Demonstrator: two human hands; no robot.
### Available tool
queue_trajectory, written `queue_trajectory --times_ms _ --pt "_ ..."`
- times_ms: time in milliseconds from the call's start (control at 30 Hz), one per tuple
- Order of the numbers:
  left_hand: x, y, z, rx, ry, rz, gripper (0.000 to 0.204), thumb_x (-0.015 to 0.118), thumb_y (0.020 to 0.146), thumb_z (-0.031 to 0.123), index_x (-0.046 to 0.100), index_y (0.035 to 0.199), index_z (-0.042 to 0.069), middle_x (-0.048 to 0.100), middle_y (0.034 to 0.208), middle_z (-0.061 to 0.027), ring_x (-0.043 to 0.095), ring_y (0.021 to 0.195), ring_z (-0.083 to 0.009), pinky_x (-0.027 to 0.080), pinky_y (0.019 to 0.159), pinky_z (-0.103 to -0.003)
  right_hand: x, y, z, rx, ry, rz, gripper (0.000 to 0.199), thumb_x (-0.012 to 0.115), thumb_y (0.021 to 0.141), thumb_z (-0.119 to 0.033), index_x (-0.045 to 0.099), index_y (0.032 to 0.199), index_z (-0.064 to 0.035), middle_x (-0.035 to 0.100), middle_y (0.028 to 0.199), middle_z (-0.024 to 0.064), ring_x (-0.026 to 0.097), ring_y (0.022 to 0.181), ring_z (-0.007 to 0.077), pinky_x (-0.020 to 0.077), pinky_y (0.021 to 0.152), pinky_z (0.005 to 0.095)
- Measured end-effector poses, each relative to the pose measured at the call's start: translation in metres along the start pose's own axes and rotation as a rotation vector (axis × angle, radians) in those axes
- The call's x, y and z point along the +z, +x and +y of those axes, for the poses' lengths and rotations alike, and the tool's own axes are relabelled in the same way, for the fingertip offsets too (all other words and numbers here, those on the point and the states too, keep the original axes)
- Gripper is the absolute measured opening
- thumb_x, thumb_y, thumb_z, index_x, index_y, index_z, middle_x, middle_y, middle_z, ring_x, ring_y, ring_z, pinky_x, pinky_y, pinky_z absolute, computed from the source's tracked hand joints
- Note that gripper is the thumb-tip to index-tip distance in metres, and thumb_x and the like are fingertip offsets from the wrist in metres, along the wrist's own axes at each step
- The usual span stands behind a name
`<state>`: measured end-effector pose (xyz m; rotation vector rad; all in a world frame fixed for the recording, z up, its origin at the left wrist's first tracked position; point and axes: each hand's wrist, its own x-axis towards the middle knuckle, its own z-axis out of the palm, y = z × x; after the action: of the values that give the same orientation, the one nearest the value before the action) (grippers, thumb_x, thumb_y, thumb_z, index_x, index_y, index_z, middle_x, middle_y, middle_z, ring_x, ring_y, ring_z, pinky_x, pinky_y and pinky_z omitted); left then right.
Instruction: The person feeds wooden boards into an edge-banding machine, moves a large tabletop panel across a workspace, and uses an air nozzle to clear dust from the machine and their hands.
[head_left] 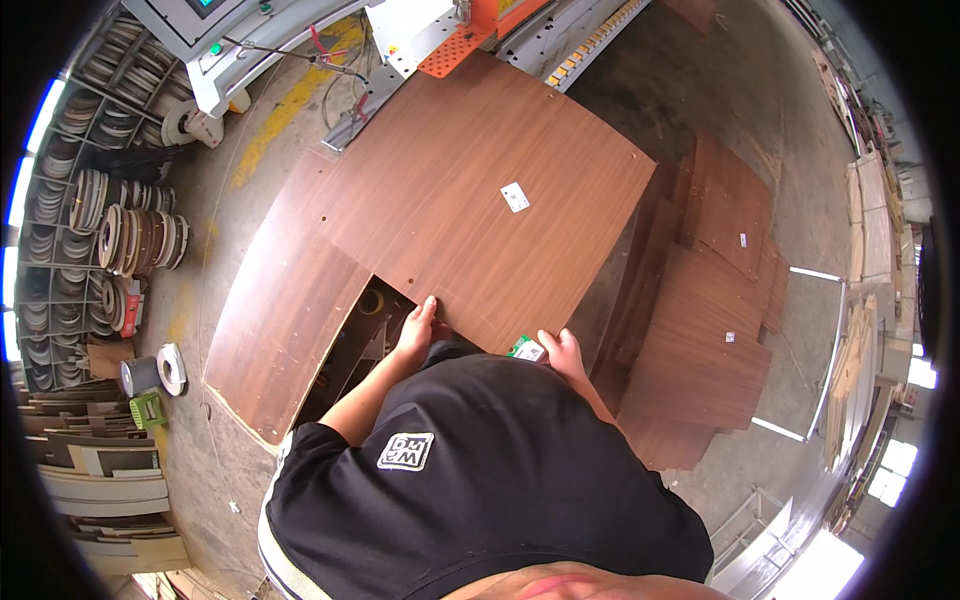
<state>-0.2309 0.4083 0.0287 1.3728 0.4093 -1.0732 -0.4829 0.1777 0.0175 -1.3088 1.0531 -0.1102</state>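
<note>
A large brown wood-grain panel (450,190) lies in front of me, with small dark holes near its edges and a white label (514,197) on top. Its far end reaches the orange part of a machine. My left hand (418,335) grips the near edge, thumb on top and the other fingers partly hidden below. To its right, my right hand (562,352) is closed on the near right corner. A small green-and-white piece (525,348) shows beside that hand; whether it is a label or a card I cannot tell.
Left of the panel is a wood-topped table (285,300) with an open dark compartment. Stacked brown panels (700,330) stand on the right. The machine's orange plate (460,45) is at the far end. Racks of edge-banding rolls (140,238) line the left side.
</note>
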Motion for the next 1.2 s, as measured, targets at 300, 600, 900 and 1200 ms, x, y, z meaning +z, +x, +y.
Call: queue_trajectory --times_ms 300,600,900,1200 --pt "0.032 0.019 0.02 0.057 -0.082 -0.008 0.038 0.06 0.102 0.044 0.057 0.089 0.008 0.058 0.075 -0.0042 0.062 0.06 -0.0196 0.056 0.057 -0.035 0.001 0.017 -0.034 0.032 0.165 -0.009 0.028 0.068 0.099 -0.025 0.06 0.111 -0.0003 0.068 0.095 0.0056 0.068 0.077 0.012 0.0578 0.058 0.0291" --pt "0.088 0.077 0.046 0.052 -0.047 -0.015 0.04 0.062 0.101 0.045 0.05 0.09 0.009 0.052 0.076 -0.0049 0.066 0.063 -0.0256 0.053 0.057 -0.038 -0.039 0.084 -0.062 0.058 0.092 0.031 0.031 0.068 0.099 -0.03 0.06 0.113 -0.004 0.069 0.096 0.0041 0.069 0.079 0.0127 0.0583 0.059 0.0288" --pt "0.153 0.123 0.065 0.108 -0.027 0.028 0.036 0.055 0.104 0.045 0.054 0.101 0.009 0.056 0.077 -0.0041 0.066 0.064 -0.0208 0.054 0.057 -0.033 -0.087 0.114 -0.097 0.077 0.307 -0.146 0.027 0.064 0.101 -0.03 0.059 0.109 -0.0049 0.069 0.104 0.0084 0.071 0.09 0.0198 0.0606 0.07 0.0358" --pt "0.223 0.108 0.001 0.016 0.096 -0.222 0.034 0.047 0.107 0.048 0.056 0.088 0.021 0.073 0.09 -0.0028 0.067 0.072 -0.0137 0.052 0.063 -0.03 -0.233 0.106 0.06 0.259 0.082 -0.054 0.036 0.06 0.102 -0.034 0.062 0.123 -0.0046 0.072 0.109 0.0101 0.072 0.094 0.0215 0.0568 0.075 0.0341"
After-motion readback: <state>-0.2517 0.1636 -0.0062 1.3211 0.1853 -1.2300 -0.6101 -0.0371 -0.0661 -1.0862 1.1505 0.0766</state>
